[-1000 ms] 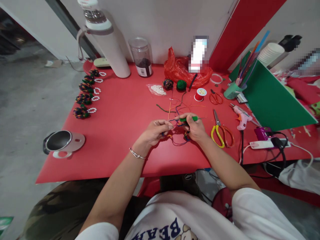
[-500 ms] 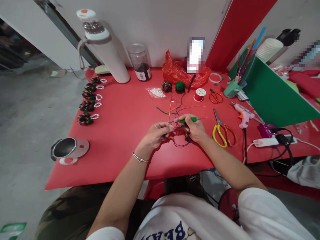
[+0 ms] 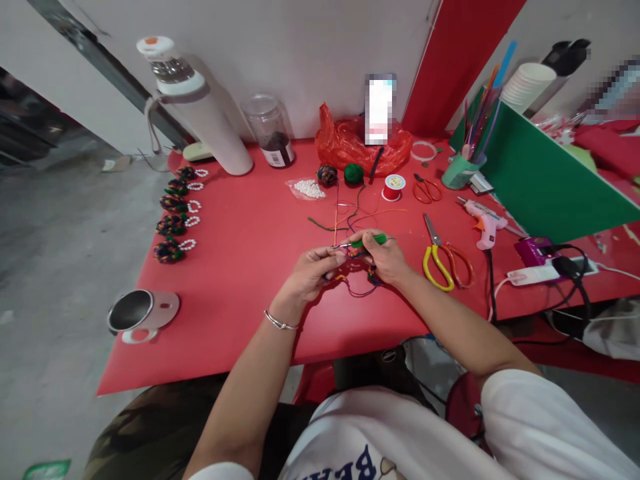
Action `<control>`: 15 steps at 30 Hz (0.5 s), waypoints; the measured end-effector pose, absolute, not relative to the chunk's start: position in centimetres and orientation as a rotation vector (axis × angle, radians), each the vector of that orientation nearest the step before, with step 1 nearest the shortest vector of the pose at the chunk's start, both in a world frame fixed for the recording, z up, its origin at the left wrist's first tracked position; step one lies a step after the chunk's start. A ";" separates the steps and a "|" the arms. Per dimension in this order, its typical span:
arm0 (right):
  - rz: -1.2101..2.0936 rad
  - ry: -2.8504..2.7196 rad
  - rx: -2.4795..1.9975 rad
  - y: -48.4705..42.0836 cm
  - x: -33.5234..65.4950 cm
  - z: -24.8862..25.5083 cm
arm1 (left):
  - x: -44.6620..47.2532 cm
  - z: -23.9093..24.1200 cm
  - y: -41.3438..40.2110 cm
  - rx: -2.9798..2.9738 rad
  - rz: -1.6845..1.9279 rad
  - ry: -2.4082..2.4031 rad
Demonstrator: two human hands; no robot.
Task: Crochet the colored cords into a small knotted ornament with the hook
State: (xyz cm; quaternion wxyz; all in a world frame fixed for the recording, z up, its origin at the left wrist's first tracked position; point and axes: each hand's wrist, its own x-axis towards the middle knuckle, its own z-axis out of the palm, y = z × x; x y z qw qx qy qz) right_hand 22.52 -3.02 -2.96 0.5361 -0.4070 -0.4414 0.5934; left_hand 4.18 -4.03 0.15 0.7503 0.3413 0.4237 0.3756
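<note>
My right hand (image 3: pixel 387 259) is closed round the green handle of a crochet hook (image 3: pixel 369 241), whose metal shaft points left toward my other hand. My left hand (image 3: pixel 317 270) pinches a small multicoloured piece of yarn work (image 3: pixel 356 252) by the hook's tip; the fingers hide part of it. A dark loop of yarn (image 3: pixel 363 293) hangs below, between the hands. Strands run from the work up the table toward a multicoloured yarn ball (image 3: pixel 327 175) and a green yarn ball (image 3: pixel 353 175).
Several yarn pieces with bead loops (image 3: pixel 169 251) line the left edge, above a mug (image 3: pixel 145 312). Behind stand a bottle (image 3: pixel 210 113), jar (image 3: pixel 274 137) and red bag (image 3: pixel 337 143). Scissors (image 3: pixel 439 260), thread spool (image 3: pixel 393 188) and glue gun (image 3: pixel 485 223) lie right. Beads (image 3: pixel 307 189) sit mid-back.
The view has shifted slightly, so the table items appear moved. The hook's metal shaft now shows more plainly between my hands. Both hands keep their hold.
</note>
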 end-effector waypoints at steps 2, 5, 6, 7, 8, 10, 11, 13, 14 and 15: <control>1.402 -1.046 -0.972 -2.9 22.7 -2.9 | 4.1 0.2 -4.0 0.731 0.790 0.925; 1.380 -1.027 -0.971 -2.9 22.7 -2.7 | 3.9 0.1 -4.0 0.732 0.777 0.917; 1.377 -1.022 -0.968 -2.9 22.7 -2.6 | 3.8 0.1 -3.9 0.733 0.781 0.908; 1.376 -1.019 -0.964 -3.0 22.7 -2.6 | 3.8 0.1 -3.9 0.734 0.788 0.901; 1.377 -1.017 -0.961 -3.0 22.7 -2.6 | 3.8 0.1 -3.9 0.734 0.795 0.898; 1.384 -1.018 -0.957 -3.0 22.6 -2.6 | 3.7 0.1 -3.8 0.736 0.803 0.908; 1.388 -1.018 -0.956 -3.0 22.6 -2.6 | 3.7 0.1 -3.8 0.739 0.806 0.917; 1.387 -1.013 -0.957 -3.0 22.7 -2.6 | 3.7 0.1 -3.8 0.749 0.810 0.933; 1.387 -1.012 -0.957 -3.0 22.7 -2.6 | 3.7 0.1 -3.8 0.753 0.810 0.937; 1.386 -1.010 -0.957 -3.0 22.7 -2.5 | 3.7 0.1 -3.8 0.758 0.814 0.941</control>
